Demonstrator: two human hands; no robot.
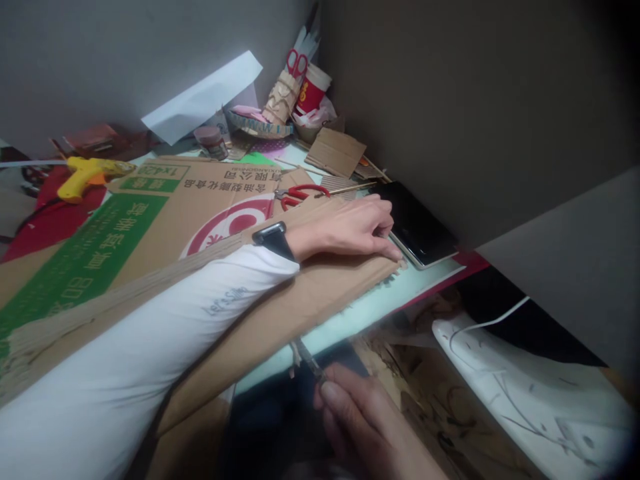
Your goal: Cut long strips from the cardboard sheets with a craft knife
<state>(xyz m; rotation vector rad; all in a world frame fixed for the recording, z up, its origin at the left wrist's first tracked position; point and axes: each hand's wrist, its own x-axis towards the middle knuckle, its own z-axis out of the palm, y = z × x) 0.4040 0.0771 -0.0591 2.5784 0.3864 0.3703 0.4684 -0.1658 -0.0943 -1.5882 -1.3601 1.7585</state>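
Observation:
A large brown cardboard sheet [300, 293] with ragged cut edges lies across the work surface and overhangs it at the front. My left hand [355, 227], in a white sleeve with a dark watch, grips and presses the sheet near its right end, fingers curled and thumb at the torn edge. Below the front edge, my right hand [355, 417] is closed round a knife [311, 361] with a thin grey blade. The blade points up and left toward the cardboard's edge, beside a small torn scrap [295, 360]. Its handle is hidden in my fist.
Red-handled pliers [300, 195] lie behind my left wrist, and a black tablet [417, 227] right of that hand. A yellow glue gun [83, 177] lies at the left. Scissors [296, 63] stand in a holder at the back. A white bag-like object [530, 400] is at lower right.

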